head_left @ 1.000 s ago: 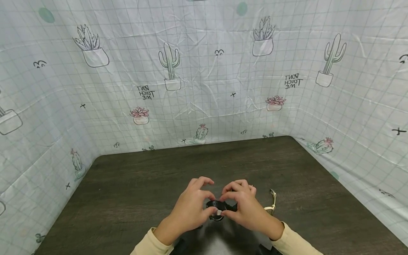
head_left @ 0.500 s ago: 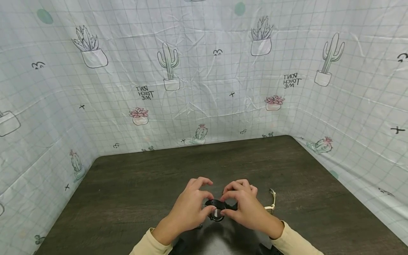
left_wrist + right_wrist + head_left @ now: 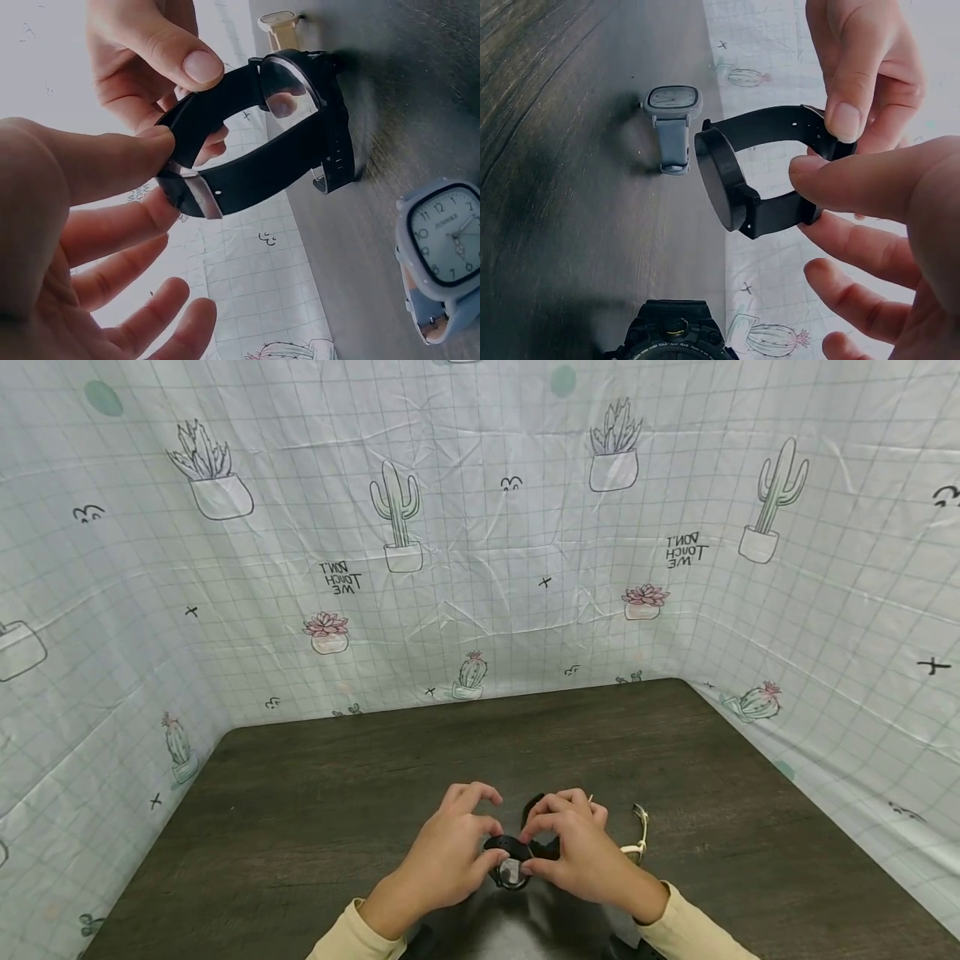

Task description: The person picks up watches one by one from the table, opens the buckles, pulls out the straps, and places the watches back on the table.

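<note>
Between both hands hangs a black wristwatch (image 3: 512, 873) with a round face, above the table; its black strap forms a loop. My left hand (image 3: 444, 853) pinches the strap at its metal clasp (image 3: 201, 193) between thumb and index finger, the other fingers spread. My right hand (image 3: 576, 847) pinches the strap close by, thumb on one side and index finger on the other. In the right wrist view the back of the watch (image 3: 718, 180) faces the camera.
On the dark wooden table (image 3: 337, 802) lie a grey-blue square watch (image 3: 448, 238), a cream watch (image 3: 639, 843) right of my right hand, and a bulky black watch (image 3: 676, 336), mostly hidden by that hand in the head view. A cactus-print cloth (image 3: 450, 527) walls the table.
The black wristwatch has come slightly lower and tipped, so more of its face shows in the head view. Both hands keep hold of the strap, with small finger shifts.
</note>
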Tool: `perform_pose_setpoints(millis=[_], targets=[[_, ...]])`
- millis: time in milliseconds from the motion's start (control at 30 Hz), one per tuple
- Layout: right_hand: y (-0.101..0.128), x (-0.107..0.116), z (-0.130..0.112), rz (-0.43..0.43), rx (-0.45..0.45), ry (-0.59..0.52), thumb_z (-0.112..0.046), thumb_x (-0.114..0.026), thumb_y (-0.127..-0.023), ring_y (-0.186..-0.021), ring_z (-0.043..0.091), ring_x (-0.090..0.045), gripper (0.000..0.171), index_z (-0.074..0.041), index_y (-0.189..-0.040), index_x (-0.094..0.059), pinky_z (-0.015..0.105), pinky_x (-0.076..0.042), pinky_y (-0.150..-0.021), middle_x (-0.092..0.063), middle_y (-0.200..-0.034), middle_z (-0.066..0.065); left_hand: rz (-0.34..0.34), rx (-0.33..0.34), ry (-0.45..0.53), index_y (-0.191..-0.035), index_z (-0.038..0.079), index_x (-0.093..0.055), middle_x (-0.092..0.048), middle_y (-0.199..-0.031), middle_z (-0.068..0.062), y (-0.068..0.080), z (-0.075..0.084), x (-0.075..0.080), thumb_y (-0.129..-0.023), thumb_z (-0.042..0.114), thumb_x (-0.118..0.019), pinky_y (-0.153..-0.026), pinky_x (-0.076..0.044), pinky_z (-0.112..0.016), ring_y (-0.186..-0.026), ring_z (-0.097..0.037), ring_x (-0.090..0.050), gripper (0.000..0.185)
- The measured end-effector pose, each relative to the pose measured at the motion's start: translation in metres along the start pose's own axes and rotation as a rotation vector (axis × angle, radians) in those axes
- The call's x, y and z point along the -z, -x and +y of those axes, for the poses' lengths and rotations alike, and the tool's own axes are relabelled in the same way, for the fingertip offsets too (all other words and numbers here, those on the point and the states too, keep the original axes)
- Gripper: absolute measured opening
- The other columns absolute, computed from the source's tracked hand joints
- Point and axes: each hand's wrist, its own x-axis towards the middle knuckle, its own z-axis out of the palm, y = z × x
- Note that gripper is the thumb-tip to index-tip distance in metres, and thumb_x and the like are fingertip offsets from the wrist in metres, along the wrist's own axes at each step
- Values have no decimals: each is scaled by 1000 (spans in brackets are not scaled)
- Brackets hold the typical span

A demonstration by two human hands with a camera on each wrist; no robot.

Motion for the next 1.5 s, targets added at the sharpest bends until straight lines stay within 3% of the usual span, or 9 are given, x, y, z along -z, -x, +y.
perform_pose_setpoints(millis=[233,433,867,1300,1500], targets=[[3,-1,1,-26,-17,11,-22,-89,-68,-108,21,-40,26,-33,-79,-68,51,-16,-83,-56,-96,-16,-6,-6,-39,-87,16,-75,-52,-125,4,3,-1,-2,-87,31,-75,-91,-51,-35,-120,-21,-44,14],[7,-1,0,39,-12,6,-20,-90,-66,-106,15,-40,29,-32,-76,-66,48,-16,-82,-56,-92,-20,31,26,-19,-87,16,-75,-52,-124,4,3,-3,0,-89,29,-73,-88,-51,-34,-118,-21,-46,13],[8,3,-1,-4,-39,1,-19,-89,-69,-108,18,-40,28,-34,-78,-67,49,-16,-83,-56,-95,-18,90,114,166,-90,16,-75,-51,-129,4,4,-3,6,-87,28,-74,-86,-51,-38,-121,-22,-46,12],[10,1,6,-35,-63,-23,-24,-88,-69,-108,17,-39,28,-38,-81,-67,47,-15,-82,-56,-96,-19,160,126,335,-89,13,-73,-51,-126,2,5,-2,11,-85,24,-76,-92,-47,-46,-117,-21,-51,12],[10,0,7,-56,-64,-30,-24,-88,-70,-108,16,-40,29,-38,-84,-67,48,-16,-83,-56,-96,-20,140,132,370,-91,16,-72,-50,-128,5,4,-2,12,-86,24,-75,-94,-47,-45,-117,-17,-52,10]])
